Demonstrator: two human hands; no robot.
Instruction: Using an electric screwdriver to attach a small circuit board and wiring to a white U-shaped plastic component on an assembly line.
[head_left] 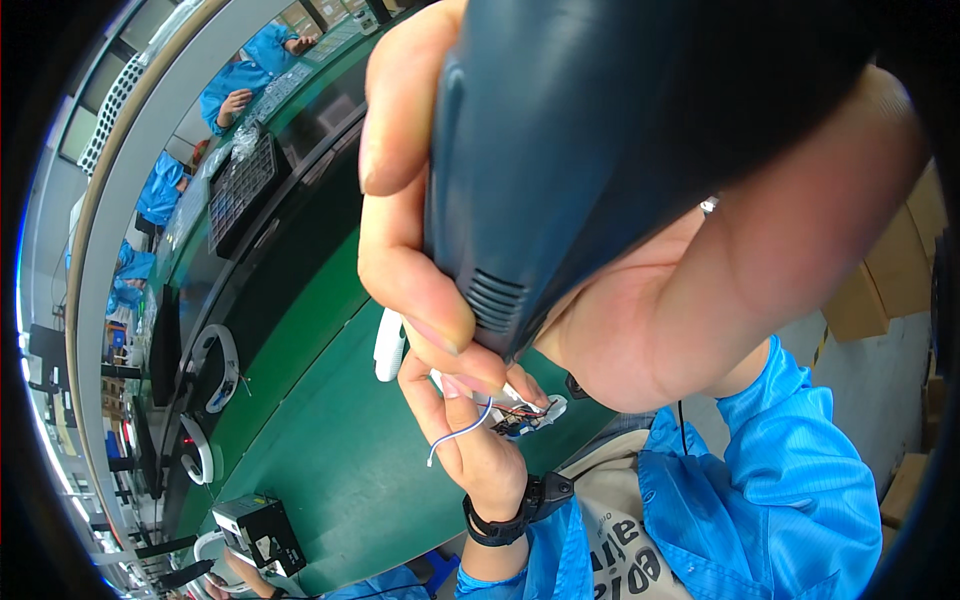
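Your right grip (pixel 640 340) wraps the dark tool (pixel 560 170); your left grip (pixel 480 450) holds the wired board (pixel 520 421); best keep the loose wire (pixel 462 433) clear.

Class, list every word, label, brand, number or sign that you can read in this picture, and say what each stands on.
Beige shirt: large dark letters, turned and partly out of view; wording not copied here.
Black box: pale print, too small to read.
Wired circuit board at the left hand: any marks are too small to read.
Dark handheld tool in the right hand: no lettering visible.
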